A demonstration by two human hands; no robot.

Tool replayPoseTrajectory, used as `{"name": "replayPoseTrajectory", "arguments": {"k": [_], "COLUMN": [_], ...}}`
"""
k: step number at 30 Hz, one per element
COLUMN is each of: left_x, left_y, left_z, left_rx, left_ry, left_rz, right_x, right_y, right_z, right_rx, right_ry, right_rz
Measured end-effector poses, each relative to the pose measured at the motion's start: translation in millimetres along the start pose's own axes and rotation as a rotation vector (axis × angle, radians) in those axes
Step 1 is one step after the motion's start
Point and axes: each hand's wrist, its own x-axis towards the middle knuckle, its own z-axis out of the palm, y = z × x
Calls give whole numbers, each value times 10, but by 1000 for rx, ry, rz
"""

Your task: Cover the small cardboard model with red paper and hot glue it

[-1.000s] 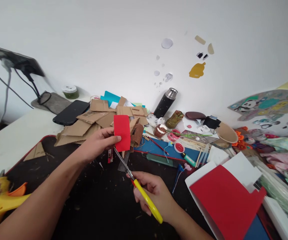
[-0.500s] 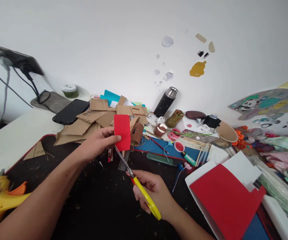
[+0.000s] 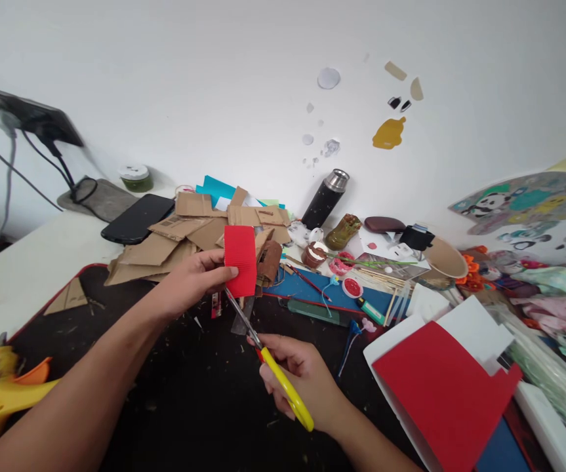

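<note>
Between the thumb and fingers of my left hand (image 3: 202, 278) is a small red rectangle of ribbed cardboard (image 3: 241, 255), held upright above the dark work surface (image 3: 184, 400). My right hand (image 3: 302, 373) is closed round a pair of scissors (image 3: 286, 388) with yellow and red handles. The blades point up and left, their tips at the lower left edge of the red piece, close to my left fingers. Whether the blades touch the piece I cannot tell.
Brown cardboard scraps (image 3: 149, 255) are heaped behind my left hand. A black flask (image 3: 326, 198) stands by the wall. A larger red sheet (image 3: 444, 393) lies on white card at the right. A yellow glue gun (image 3: 2, 400) is at the left, beside my forearm.
Almost nothing differs. Both hands, the red piece and the scissors keep nearly the same position, with only a slight shift of the whole view.
</note>
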Motion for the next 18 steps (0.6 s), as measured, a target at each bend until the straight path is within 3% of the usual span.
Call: {"name": "replayPoseTrajectory", "arguments": {"k": [18], "left_x": [-7], "left_y": [-47], "left_z": [-26], "left_rx": [60], "left_ry": [-16], "left_rz": [-17], "right_x": [3], "right_y": [16], "right_z": [16], "right_rx": [-4], "right_ry": [5], "right_rz": [-6]}}
